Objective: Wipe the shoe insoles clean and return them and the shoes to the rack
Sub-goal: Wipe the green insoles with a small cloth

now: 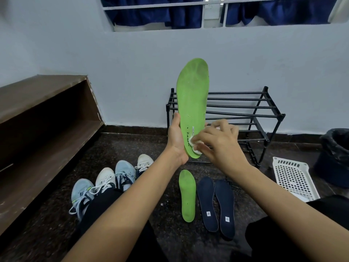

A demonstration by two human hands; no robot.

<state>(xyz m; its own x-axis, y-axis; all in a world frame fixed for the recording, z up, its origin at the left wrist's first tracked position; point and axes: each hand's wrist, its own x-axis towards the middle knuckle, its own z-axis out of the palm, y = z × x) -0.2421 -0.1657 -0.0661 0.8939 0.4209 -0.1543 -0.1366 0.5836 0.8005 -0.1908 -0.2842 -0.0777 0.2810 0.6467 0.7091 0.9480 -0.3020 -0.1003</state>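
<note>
— While gripping the raised green insole (pixel 193 95) by its left edge near the heel with the left hand (pixel 176 138), holds it upright, toe end up, in front of the black rack (pixel 264 108) by the far wall.
— And with the right hand (pixel 219 143)?
— Pinches a white wipe (pixel 195 146) in curled fingers and presses it onto the heel end of that insole, just right of the left hand.
— Where to find the other insoles?
— Flat on the dark floor (pixel 170 242), nearer than the hands: second green insole (pixel 187 195) at left, then left navy insole (pixel 207 203) and right navy insole (pixel 225 207) side by side just to its right, each with a small white label towards the near end.
— And the shoes?
— Lined up on the floor at left, slanting from near to far: light blue shoe (pixel 81 193), white shoe (pixel 105 178), second light blue shoe (pixel 124 173), second white shoe (pixel 144 162), partly hidden behind a black-trousered leg (pixel 102 205).
— Off to the right?
— White perforated basket (pixel 294 178) on the floor, with a bin (pixel 334 154) lined in black just beyond it. Far left, a brown wooden shelf (pixel 43 95).
</note>
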